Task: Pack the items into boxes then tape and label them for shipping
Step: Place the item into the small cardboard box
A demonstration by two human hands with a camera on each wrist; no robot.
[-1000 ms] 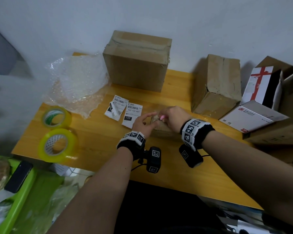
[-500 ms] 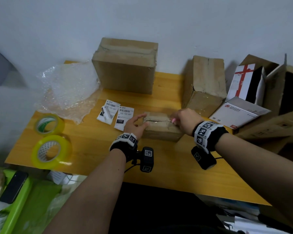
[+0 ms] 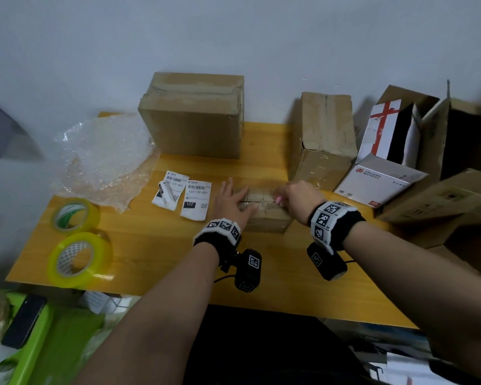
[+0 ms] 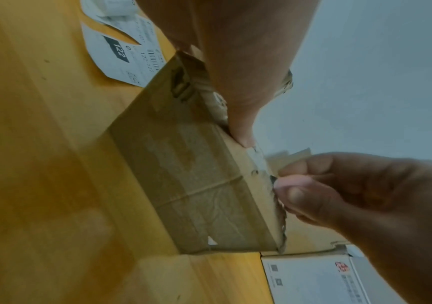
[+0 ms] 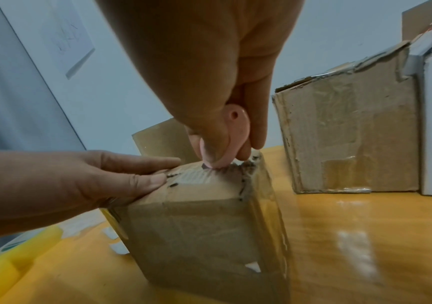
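Two white shipping labels (image 3: pixel 195 199) printed with barcodes, "122-122-007" and a black "122" block lie on the wooden table (image 3: pixel 156 262), just left of the small cardboard box (image 3: pixel 264 215). That small box sits closed at the table's middle, its contents hidden. My left hand (image 3: pixel 232 201) presses flat on the box's top, fingers straight. My right hand (image 3: pixel 297 197) grips a small pink cutter (image 5: pixel 229 142), its tip touching the taped top seam at the box's right end. Behind the box stand two larger cardboard boxes (image 3: pixel 195 115); well left of it lie two yellow tape rolls (image 3: pixel 78 258).
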